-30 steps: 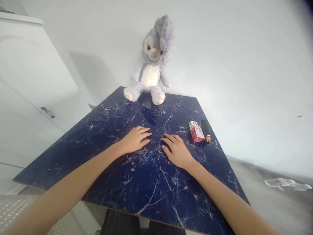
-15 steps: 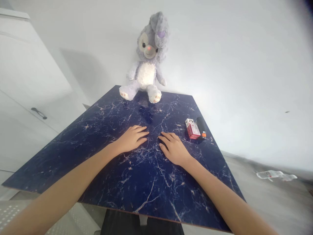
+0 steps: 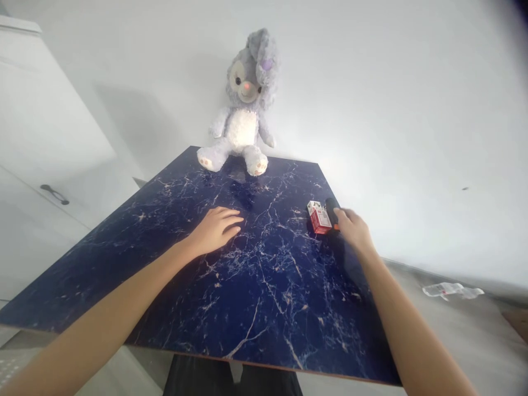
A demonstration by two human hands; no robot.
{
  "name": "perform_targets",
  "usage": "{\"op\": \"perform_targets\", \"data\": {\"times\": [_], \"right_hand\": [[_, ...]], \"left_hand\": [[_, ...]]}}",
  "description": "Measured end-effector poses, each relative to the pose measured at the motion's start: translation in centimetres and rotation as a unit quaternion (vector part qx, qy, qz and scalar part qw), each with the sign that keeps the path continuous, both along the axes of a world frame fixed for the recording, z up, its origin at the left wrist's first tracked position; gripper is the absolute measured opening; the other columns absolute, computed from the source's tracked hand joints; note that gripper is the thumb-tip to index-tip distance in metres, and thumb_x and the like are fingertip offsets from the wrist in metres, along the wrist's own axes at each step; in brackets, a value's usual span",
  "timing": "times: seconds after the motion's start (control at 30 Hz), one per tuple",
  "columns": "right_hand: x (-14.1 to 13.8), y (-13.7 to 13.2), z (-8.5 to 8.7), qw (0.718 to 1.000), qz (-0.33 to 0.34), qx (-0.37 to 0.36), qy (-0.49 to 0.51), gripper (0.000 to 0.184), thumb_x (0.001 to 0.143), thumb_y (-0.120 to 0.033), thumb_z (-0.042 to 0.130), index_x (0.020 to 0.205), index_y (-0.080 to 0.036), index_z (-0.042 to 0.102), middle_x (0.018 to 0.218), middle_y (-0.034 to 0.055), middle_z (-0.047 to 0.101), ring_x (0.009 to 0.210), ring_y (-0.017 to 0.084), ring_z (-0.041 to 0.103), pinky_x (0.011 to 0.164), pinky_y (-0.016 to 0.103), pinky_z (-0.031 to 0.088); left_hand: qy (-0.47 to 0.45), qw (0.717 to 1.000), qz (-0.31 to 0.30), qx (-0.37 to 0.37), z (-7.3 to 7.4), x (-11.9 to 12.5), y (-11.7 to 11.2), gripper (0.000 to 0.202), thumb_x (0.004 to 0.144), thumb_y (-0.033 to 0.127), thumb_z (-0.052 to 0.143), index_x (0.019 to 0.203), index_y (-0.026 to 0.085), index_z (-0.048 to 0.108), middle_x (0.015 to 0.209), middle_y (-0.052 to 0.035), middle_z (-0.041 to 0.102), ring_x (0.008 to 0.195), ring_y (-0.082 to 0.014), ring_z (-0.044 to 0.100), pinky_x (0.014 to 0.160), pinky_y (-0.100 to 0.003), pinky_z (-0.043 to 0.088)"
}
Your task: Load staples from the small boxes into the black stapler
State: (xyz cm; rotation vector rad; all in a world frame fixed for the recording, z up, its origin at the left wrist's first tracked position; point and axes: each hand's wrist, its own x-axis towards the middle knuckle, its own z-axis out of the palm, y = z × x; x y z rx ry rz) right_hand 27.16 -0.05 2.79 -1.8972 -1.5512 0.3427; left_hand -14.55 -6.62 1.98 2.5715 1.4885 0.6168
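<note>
The right hand (image 3: 353, 230) is closing, it seems, around the small black lighter (image 3: 330, 210) beside the red-and-white carton (image 3: 318, 216) near the dark blue marbled tabletop's (image 3: 256, 286) right edge; nothing is lifted yet, while the left hand (image 3: 214, 229) is lying flat, fingers spread

Head-worn view, forward and down over the near table (image 3: 264, 308).

We read no legible text, brand, number or sign anywhere. The red-and-white box (image 3: 318, 216), at 2 o'clock from the table centre beside the right hand (image 3: 352, 230), bears printing on its white top, but it is too small and blurred for us to read.
</note>
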Motion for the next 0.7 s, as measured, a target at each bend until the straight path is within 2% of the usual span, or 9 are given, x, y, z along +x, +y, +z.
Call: {"op": "perform_targets", "data": {"times": [0.07,0.13,0.2,0.27,0.37,0.47,0.6,0.7], "right_hand": [[1.4,0.8,-0.4,0.996,0.032,-0.083,0.015,0.052,0.088,-0.060,0.047,0.094,-0.017,0.075,0.092,0.0119,0.074,0.087,0.027,0.065,0.081,0.039,0.047],[1.5,1.0,-0.5,0.993,0.053,-0.104,0.034,0.052,0.087,-0.062,0.049,0.087,-0.018,0.075,0.085,0.0096,0.074,0.081,0.025,0.065,0.074,0.035,0.046],[0.4,1.0,-0.3,0.990,0.077,-0.099,0.057,0.050,0.086,-0.063,0.052,0.087,-0.018,0.076,0.084,0.0080,0.075,0.078,0.023,0.066,0.070,0.033,0.045],[-1.9,0.9,-0.2,0.986,0.119,-0.097,0.070,0.049,0.086,-0.063,0.054,0.087,-0.019,0.076,0.083,0.0068,0.076,0.076,0.022,0.067,0.068,0.031,0.045],[-7.5,1.1,-0.2,0.975,0.191,-0.095,0.067,0.047,0.087,-0.062,0.055,0.084,-0.020,0.075,0.079,0.0060,0.075,0.073,0.021,0.067,0.065,0.030,0.046],[-14.8,1.0,-0.4,0.960,0.244,-0.098,0.096,0.039,0.088,-0.059,0.059,0.090,-0.023,0.075,0.085,0.0051,0.077,0.073,0.021,0.069,0.066,0.030,0.049],[-25.5,-0.2,-0.5,0.950,0.277,-0.095,0.105,0.043,0.087,-0.065,0.063,0.086,-0.022,0.072,0.088,0.0088,0.077,0.080,0.025,0.071,0.071,0.034,0.053],[-32.5,-1.4,-0.6,0.953,0.271,-0.080,0.104,0.052,0.083,-0.072,0.064,0.090,-0.021,0.071,0.094,0.0118,0.076,0.089,0.029,0.072,0.079,0.038,0.055]], "left_hand": [[-0.010,1.000,0.015,0.007,0.1,-0.4,0.2,0.041,0.105,0.045,0.046,0.134,0.028,0.068,0.144,-0.0061,0.063,0.133,-0.0304,0.053,0.115,-0.057,0.037],[-0.017,1.000,0.024,0.011,0.2,-0.7,0.4,0.041,0.105,0.045,0.046,0.133,0.026,0.068,0.142,-0.0061,0.065,0.132,-0.0296,0.055,0.114,-0.056,0.038],[-0.023,0.999,0.028,0.016,0.3,-0.8,0.4,0.041,0.104,0.046,0.047,0.132,0.026,0.069,0.140,-0.0057,0.067,0.130,-0.0288,0.056,0.114,-0.054,0.039],[-0.030,0.999,0.035,0.020,0.5,-0.8,0.4,0.040,0.104,0.046,0.048,0.132,0.026,0.069,0.138,-0.0055,0.068,0.129,-0.0284,0.058,0.114,-0.052,0.039],[-0.038,0.997,0.070,0.023,1.0,-1.2,0.4,0.042,0.103,0.045,0.047,0.132,0.024,0.068,0.133,-0.0070,0.071,0.123,-0.0293,0.062,0.111,-0.051,0.043],[-0.049,0.988,0.144,0.018,1.5,-2.5,0.8,0.043,0.102,0.041,0.045,0.134,0.021,0.067,0.129,-0.0088,0.073,0.118,-0.0306,0.065,0.106,-0.048,0.048],[-0.094,0.955,0.282,-0.025,1.9,-6.0,2.1,0.043,0.101,0.038,0.043,0.135,0.022,0.065,0.121,-0.0095,0.076,0.113,-0.0298,0.070,0.101,-0.042,0.051],[-0.122,0.921,0.365,-0.059,2.1,-9.5,2.8,0.041,0.100,0.041,0.045,0.132,0.024,0.066,0.127,-0.0092,0.074,0.121,-0.0318,0.067,0.105,-0.043,0.049]]}}
